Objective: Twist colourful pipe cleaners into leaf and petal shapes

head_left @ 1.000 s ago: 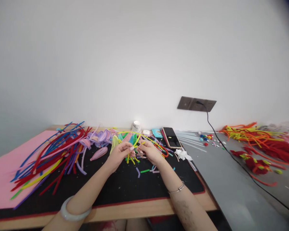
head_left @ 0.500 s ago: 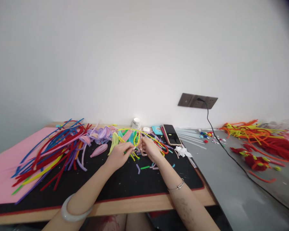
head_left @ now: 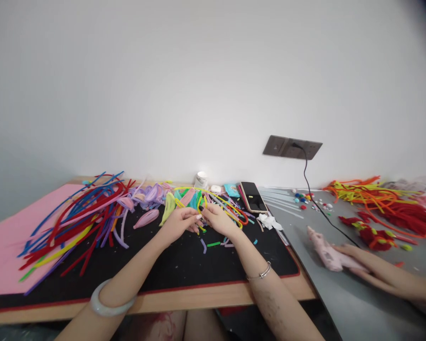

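My left hand (head_left: 179, 224) and my right hand (head_left: 218, 219) meet above the black mat (head_left: 184, 265), fingertips pinched together. Between them is a yellow pipe cleaner (head_left: 205, 202); its looped part shows above the fingers and short yellow ends stick out below. The exact grip point is hidden by my fingers. Right behind the hands lie bundles of pipe cleaners, among them a light green one (head_left: 168, 208) and a pink one (head_left: 187, 196). A folded pink bundle (head_left: 146, 219) rests left of my left hand. Cut pieces, one of them green (head_left: 213, 244), lie just below the hands.
Loose red and blue pipe cleaners (head_left: 81, 213) spread over a pink sheet (head_left: 7, 255) at left. A phone (head_left: 252, 196), crumpled tissue (head_left: 269, 221) and white cup (head_left: 200, 181) stand behind. At right, a co-worker's hand (head_left: 346, 253) touches a pale pink fuzzy object (head_left: 326, 253) near a black cable (head_left: 315, 201).
My hands have drawn closer together around the yellow pipe cleaner, the right moving slightly left. A co-worker's arm and a pale pink object have come into view on the grey table at right.
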Tool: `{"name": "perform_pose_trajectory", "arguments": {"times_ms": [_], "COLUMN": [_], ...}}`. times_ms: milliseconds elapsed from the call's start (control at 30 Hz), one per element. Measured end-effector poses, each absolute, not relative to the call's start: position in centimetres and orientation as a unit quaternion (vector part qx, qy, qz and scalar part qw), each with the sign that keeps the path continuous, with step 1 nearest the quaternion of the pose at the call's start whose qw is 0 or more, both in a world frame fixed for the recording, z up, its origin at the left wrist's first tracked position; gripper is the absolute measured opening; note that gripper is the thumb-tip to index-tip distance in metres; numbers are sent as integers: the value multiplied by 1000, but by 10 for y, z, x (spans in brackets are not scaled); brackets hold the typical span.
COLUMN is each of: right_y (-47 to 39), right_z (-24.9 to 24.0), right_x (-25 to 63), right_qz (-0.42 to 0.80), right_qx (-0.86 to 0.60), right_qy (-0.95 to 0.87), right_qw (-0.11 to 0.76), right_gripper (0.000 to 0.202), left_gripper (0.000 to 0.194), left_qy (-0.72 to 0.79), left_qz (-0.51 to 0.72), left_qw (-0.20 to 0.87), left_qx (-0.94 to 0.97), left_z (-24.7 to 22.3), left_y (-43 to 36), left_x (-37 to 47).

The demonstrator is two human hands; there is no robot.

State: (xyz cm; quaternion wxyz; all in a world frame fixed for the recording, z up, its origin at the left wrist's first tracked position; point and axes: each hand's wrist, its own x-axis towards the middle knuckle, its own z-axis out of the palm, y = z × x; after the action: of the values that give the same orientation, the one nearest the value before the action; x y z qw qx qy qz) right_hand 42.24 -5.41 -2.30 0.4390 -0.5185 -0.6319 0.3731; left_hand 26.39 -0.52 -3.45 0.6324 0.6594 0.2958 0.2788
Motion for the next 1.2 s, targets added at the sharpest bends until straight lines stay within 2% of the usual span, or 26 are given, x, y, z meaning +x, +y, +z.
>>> {"name": "perform_pose_trajectory", "arguments": {"times_ms": [133, 333, 533, 900, 1200], "right_y": [-56, -57, -57, -56, -54], "right_z": [-19, -14, -15, -19, -21], "right_x": [422, 420, 420, 423, 418], "right_qz": [325, 272, 329, 368, 466], "right_qx": [-491, -523, -504, -490, -476], "right_qy": [-698, -699, -665, -662, -555], "right_qw": [407, 405, 442, 431, 498], "right_gripper": [21, 22, 29, 32, 37], "left_gripper": [28, 33, 29, 32, 30], "left_qy": [295, 285, 276, 226, 228], "left_qz": [246, 283, 320, 334, 384], "left_qw": [666, 671, 660, 654, 619], "left_qx": [639, 624, 621, 639, 646], "left_z": [-34, -34, -31, -26, -22], "left_y": [-5, -6, -10, -12, -14], "left_x": [264, 265, 265, 265, 264]}}
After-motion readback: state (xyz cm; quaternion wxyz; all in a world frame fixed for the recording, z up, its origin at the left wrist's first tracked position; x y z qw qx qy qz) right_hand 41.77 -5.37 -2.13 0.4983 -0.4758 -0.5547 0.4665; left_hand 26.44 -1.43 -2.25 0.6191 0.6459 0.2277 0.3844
